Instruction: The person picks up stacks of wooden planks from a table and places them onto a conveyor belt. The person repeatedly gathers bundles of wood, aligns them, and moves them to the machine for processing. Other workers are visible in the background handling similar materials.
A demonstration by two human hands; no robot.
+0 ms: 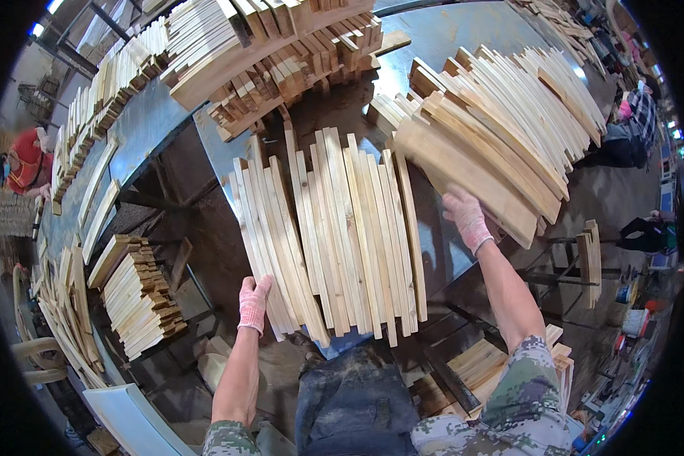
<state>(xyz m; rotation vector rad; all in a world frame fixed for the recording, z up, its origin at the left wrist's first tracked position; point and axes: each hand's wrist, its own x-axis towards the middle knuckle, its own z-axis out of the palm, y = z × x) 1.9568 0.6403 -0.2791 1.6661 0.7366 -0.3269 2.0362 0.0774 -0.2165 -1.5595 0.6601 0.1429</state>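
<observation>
A row of long pale wooden strips (349, 243) stands side by side before me, their near ends uneven. My left hand (253, 304), in a pinkish work glove, is at the near left edge of this row with thumb and fingers apart. Up to the right leans a second, larger batch of wooden strips (509, 114), with a wide wooden board (463, 178) on its near side. Against that board's lower edge lies my right hand (466, 219), gloved alike, fingers stretched out. The undersides of its fingers are hidden. Both rows rest on a blue-grey metal table (452, 254).
Stacked wood pieces (281, 72) rise at the far left of the table. A shorter stack of strips (140, 304) stands low on the left, near loose bent strips (68, 311). Boards (471, 372) lie below on the right. Another person (30, 161) in red is at the far left.
</observation>
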